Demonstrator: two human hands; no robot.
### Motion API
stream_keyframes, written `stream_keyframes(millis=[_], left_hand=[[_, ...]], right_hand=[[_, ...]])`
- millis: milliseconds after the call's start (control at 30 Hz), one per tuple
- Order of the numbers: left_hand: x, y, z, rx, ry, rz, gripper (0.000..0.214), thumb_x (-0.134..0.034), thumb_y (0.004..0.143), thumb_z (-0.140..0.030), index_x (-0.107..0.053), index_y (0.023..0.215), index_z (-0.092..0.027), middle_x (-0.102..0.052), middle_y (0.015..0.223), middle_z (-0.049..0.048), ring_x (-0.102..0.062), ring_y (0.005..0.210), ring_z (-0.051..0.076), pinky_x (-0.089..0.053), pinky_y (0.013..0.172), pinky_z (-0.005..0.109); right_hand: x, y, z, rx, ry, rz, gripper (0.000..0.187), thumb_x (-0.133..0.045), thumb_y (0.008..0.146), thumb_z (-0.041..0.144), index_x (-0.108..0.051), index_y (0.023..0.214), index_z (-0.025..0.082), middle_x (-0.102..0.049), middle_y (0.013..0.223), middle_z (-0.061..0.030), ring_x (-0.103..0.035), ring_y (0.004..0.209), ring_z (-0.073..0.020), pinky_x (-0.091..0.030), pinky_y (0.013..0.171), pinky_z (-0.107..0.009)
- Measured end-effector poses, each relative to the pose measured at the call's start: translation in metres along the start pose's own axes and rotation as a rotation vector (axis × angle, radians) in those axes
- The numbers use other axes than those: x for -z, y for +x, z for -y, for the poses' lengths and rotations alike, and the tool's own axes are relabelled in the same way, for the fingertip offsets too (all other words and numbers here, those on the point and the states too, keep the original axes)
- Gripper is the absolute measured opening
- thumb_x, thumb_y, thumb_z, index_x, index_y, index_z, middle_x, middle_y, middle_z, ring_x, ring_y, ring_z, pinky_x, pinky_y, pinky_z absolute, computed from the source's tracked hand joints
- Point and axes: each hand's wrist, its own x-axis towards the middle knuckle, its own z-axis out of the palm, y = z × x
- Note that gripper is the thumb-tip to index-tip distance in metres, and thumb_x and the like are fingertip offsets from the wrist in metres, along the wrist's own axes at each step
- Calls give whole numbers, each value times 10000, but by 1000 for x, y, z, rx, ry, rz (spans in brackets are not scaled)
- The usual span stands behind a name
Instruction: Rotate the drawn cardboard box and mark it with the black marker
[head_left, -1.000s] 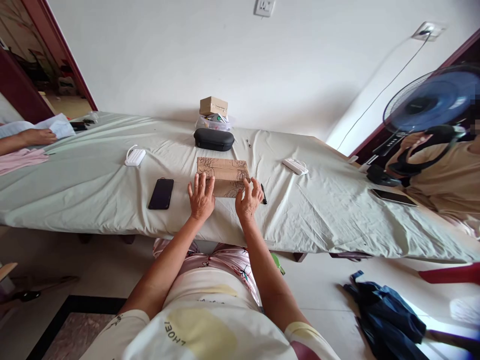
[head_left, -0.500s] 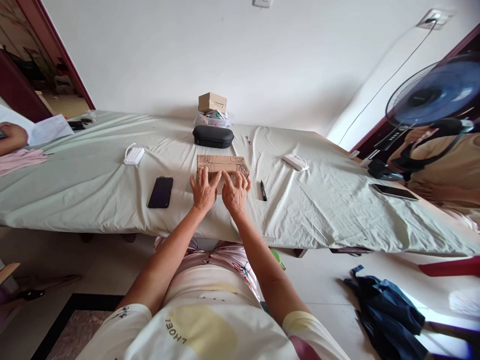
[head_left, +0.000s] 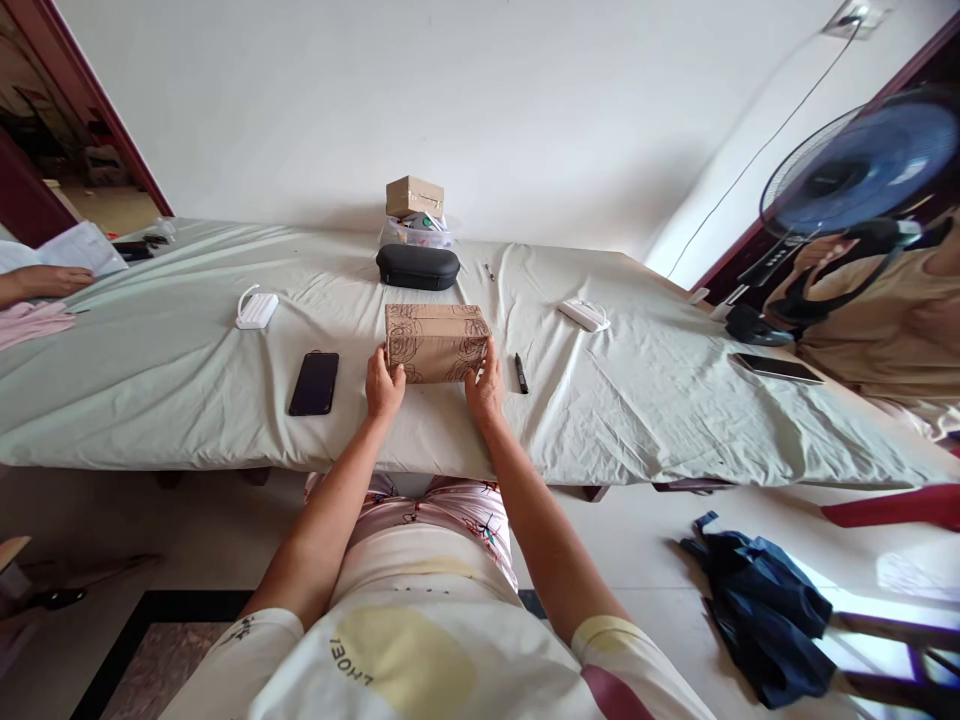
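In front of me is a brown cardboard box (head_left: 438, 345) with dark curly drawings on its top and front face. My left hand (head_left: 385, 385) grips its left end, thumb at the front lower corner. At the right end my right hand (head_left: 485, 383) grips it the same way, so the box is held between both palms. The fingers behind the ends are partly hidden. A black marker (head_left: 521, 373) lies just right of my right hand. To the left of my left hand lies a dark smartphone (head_left: 313, 384).
A black zip case (head_left: 417, 267) lies behind the box, with a plastic tub (head_left: 416, 233) and a small carton (head_left: 415, 196) behind it. White power banks (head_left: 257, 309) (head_left: 584, 314) flank them. Other people sit at both ends; a fan (head_left: 859, 165) stands right.
Both hands have moved apart from the box's near top edge to its two ends. The box's front face now shows, tipped up toward me. At far left, another person's hand has shifted onto the papers.
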Motion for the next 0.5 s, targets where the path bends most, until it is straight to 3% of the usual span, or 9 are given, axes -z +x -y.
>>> stream_keyframes(millis=[133, 333, 500], left_hand=[[-6, -3, 15, 125, 39, 162, 397, -607, 879, -255, -588, 1263, -155, -690, 1131, 176, -676, 1117, 318, -547, 1000, 478], [-7, -3, 18, 123, 5, 136, 402, -595, 860, -192, -596, 1262, -183, -698, 1128, 156, -685, 1105, 300, -555, 979, 462], [-4, -2, 22, 153, -20, 119, 273, -598, 867, -215, -653, 1133, -187, -732, 1045, 136, -717, 995, 287, -575, 934, 456]], right_hand=[[-6, -4, -5, -90, -4, 75, 852, -558, 826, 227, -282, 1631, 193, -679, 1250, -146, -660, 970, -243, -584, 883, -407], [-5, -4, -13, -125, 46, 113, 829, -563, 839, 238, -282, 1618, 205, -675, 1257, -129, -665, 1013, -235, -579, 902, -400], [-3, -4, -13, -151, 117, 104, 785, -578, 834, 238, -359, 1587, 191, -681, 1152, -108, -672, 917, -207, -574, 883, -388]])
